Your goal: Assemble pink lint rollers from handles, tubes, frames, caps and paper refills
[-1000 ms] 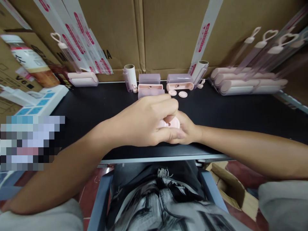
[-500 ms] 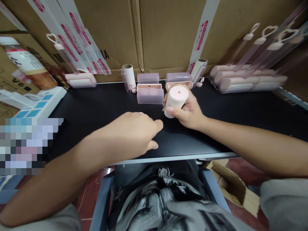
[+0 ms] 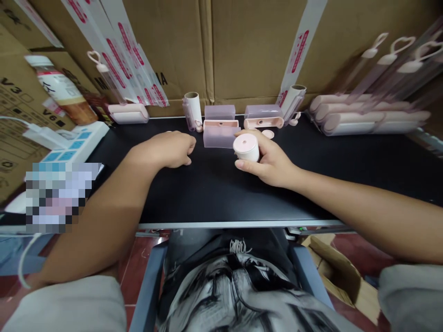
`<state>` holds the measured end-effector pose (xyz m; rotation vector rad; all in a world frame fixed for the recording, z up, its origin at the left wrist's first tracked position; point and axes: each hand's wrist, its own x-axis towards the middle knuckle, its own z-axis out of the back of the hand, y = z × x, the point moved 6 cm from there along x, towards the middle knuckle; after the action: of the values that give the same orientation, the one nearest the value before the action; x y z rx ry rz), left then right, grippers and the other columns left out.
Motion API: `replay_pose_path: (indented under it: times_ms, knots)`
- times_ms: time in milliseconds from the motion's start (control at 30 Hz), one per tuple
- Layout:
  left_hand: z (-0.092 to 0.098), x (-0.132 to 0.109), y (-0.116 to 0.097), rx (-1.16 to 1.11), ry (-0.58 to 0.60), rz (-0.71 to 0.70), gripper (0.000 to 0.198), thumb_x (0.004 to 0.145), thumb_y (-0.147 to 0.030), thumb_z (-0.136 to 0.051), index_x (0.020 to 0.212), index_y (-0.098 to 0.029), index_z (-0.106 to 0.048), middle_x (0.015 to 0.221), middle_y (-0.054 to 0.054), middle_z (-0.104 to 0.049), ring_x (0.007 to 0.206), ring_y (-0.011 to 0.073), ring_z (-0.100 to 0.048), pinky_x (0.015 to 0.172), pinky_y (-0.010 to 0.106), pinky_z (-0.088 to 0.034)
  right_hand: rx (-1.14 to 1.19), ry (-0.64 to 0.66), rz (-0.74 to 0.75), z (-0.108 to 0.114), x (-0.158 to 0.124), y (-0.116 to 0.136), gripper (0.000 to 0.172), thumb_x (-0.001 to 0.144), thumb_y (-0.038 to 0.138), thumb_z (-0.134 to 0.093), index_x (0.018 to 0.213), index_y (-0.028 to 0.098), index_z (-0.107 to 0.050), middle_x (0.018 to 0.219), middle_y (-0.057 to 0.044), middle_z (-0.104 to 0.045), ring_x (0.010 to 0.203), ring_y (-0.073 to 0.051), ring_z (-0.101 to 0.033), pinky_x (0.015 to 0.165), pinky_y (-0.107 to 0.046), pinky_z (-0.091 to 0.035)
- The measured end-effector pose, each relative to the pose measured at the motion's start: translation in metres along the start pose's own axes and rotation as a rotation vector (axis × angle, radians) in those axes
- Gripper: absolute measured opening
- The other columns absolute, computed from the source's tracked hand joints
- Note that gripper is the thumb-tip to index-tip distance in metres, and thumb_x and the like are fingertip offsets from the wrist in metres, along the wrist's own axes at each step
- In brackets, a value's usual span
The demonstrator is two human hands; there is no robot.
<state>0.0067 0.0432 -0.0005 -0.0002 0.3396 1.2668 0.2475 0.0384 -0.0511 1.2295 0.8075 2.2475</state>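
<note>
Right hand (image 3: 273,163) is clamped round the roll (image 3: 246,148), thumb on the near side, fingers behind, just right of the purple cover (image 3: 221,137), low over the black table (image 3: 214,198). Left hand (image 3: 169,150) rests on the table left of the cover, fingers curled under; can't tell if it holds anything. Roll looks light & stiff, a paper-wound cyl. w/ pink end cap; prob. not fragile, wrap maybe tacky. Best hold: round the mid barrel, not the cap. Small pink disc (image 3: 267,134) lies right of the cover.
</note>
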Motion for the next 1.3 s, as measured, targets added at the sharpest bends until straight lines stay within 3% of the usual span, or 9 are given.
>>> replay_pose_path:
  times_ms: [133, 233, 333, 567, 767, 900, 1100, 1200, 1300]
  knots:
    - [0.008, 0.001, -0.014, -0.104, -0.254, -0.052, 0.023, 0.095, -0.041, -0.076, 0.106, -0.021, -0.078, 0.102, 0.012, -0.085, 0.085, 0.0265, -0.074, 0.066, 0.032, -0.040, -0.159, 0.074, 0.006, 0.001, -0.001, 0.001, 0.059, 0.093, 0.050, -0.089, 0.143, 0.021, -0.075, 0.137, -0.012, -0.083, 0.120, -0.033, -0.078, 0.112, -0.050, -0.060]
    - [0.016, -0.011, -0.047, -0.421, -0.418, -0.262, 0.022, 0.100, -0.036, -0.069, 0.111, -0.020, -0.079, 0.098, 0.007, -0.084, 0.085, 0.0221, -0.075, 0.076, 0.032, -0.051, -0.235, 0.104, 0.048, 0.003, -0.002, 0.005, 0.061, 0.092, 0.051, -0.090, 0.144, 0.021, -0.077, 0.143, -0.013, -0.082, 0.124, -0.035, -0.078, 0.113, -0.050, -0.060]
    - [0.020, -0.022, -0.068, -0.661, -0.485, -0.420, 0.026, 0.097, -0.028, -0.069, 0.120, -0.020, -0.079, 0.105, 0.005, -0.085, 0.086, 0.0186, -0.078, 0.081, 0.030, -0.057, -0.256, 0.155, 0.081, 0.002, -0.002, 0.008, 0.060, 0.095, 0.053, -0.089, 0.145, 0.021, -0.078, 0.139, -0.013, -0.084, 0.117, -0.034, -0.080, 0.105, -0.047, -0.063]
    - [0.015, -0.015, -0.060, -0.796, -0.368, -0.470, 0.025, 0.090, -0.029, -0.079, 0.113, -0.019, -0.080, 0.104, 0.004, -0.086, 0.084, 0.0169, -0.079, 0.082, 0.030, -0.061, -0.273, 0.181, 0.070, 0.003, -0.002, 0.002, 0.073, 0.091, 0.060, -0.091, 0.151, 0.021, -0.074, 0.148, -0.015, -0.080, 0.127, -0.038, -0.077, 0.114, -0.052, -0.060]
    - [0.006, -0.001, -0.050, -0.781, -0.233, -0.453, 0.025, 0.087, -0.033, -0.084, 0.109, -0.021, -0.082, 0.099, 0.004, -0.086, 0.086, 0.0193, -0.081, 0.083, 0.031, -0.061, -0.214, 0.157, 0.038, 0.008, -0.001, 0.000, 0.075, 0.089, 0.066, -0.092, 0.149, 0.024, -0.076, 0.130, -0.013, -0.083, 0.116, -0.035, -0.077, 0.108, -0.052, -0.061]
    - [-0.006, 0.008, -0.044, -0.688, -0.125, -0.405, 0.027, 0.085, -0.036, -0.085, 0.108, -0.022, -0.084, 0.099, 0.004, -0.086, 0.086, 0.0204, -0.080, 0.078, 0.029, -0.057, -0.056, 0.112, -0.018, 0.011, 0.000, -0.003, 0.055, 0.094, 0.058, -0.087, 0.139, 0.026, -0.079, 0.128, -0.010, -0.082, 0.118, -0.032, -0.076, 0.108, -0.050, -0.063]
    - [-0.010, 0.008, -0.045, -0.580, -0.091, -0.463, 0.049, 0.093, -0.038, -0.075, 0.141, -0.026, -0.081, 0.113, 0.003, -0.087, 0.084, 0.0180, -0.077, 0.077, 0.027, -0.052, 0.291, -0.017, -0.131, 0.019, 0.006, -0.020, 0.030, 0.087, 0.036, -0.080, 0.116, 0.028, -0.079, 0.124, -0.008, -0.081, 0.119, -0.033, -0.078, 0.107, -0.054, -0.066]
    - [-0.009, 0.005, -0.043, -0.533, -0.054, -0.475, 0.044, 0.094, -0.035, -0.071, 0.136, -0.029, -0.083, 0.111, 0.001, -0.086, 0.082, 0.0179, -0.075, 0.075, 0.028, -0.050, 0.268, -0.044, -0.160, 0.033, 0.014, -0.023, 0.027, 0.084, 0.031, -0.077, 0.111, 0.027, -0.078, 0.119, -0.007, -0.081, 0.114, -0.031, -0.078, 0.103, -0.052, -0.066]
    - [-0.006, 0.003, -0.031, -0.449, -0.018, -0.387, 0.042, 0.089, -0.034, -0.075, 0.128, -0.026, -0.085, 0.096, 0.001, -0.083, 0.082, 0.0201, -0.074, 0.078, 0.028, -0.048, 0.129, 0.019, -0.182, 0.043, 0.021, -0.023, 0.024, 0.082, 0.025, -0.078, 0.105, 0.024, -0.079, 0.103, -0.005, -0.080, 0.092, -0.024, -0.075, 0.085, -0.042, -0.064]
